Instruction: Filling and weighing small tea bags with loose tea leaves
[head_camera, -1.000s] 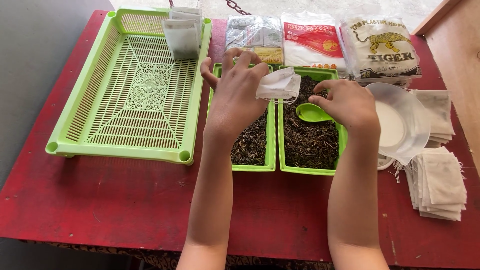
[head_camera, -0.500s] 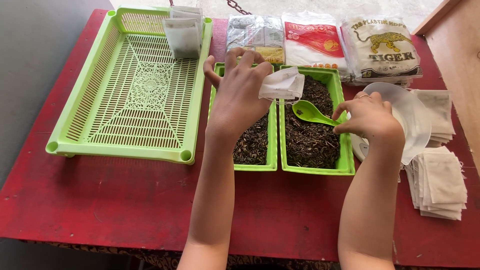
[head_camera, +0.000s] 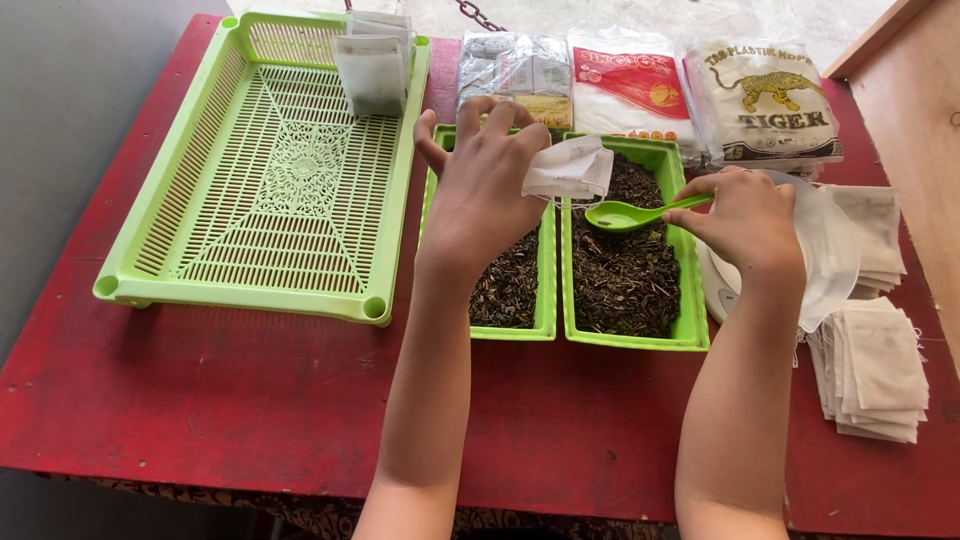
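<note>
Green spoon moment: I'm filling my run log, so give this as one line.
left hand: holds white pouch | right hand: holds green spoon | below: tray of dark leaves

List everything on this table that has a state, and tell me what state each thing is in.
Left hand: holding a white filter bag.
Right hand: holding a green spoon, bowl level.
Two small green trays: filled with dark loose leaves.
Large green tray: upright pouches at far corner.
Flat bags: stacked.

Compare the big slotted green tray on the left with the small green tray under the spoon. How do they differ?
The slotted tray is larger, with an open lattice floor; the small tray has solid walls. The slotted tray holds only a few white pouches at its far end; the small tray is full of dark loose leaves. Both are lime green, rectangular and rest on the red table.
</note>
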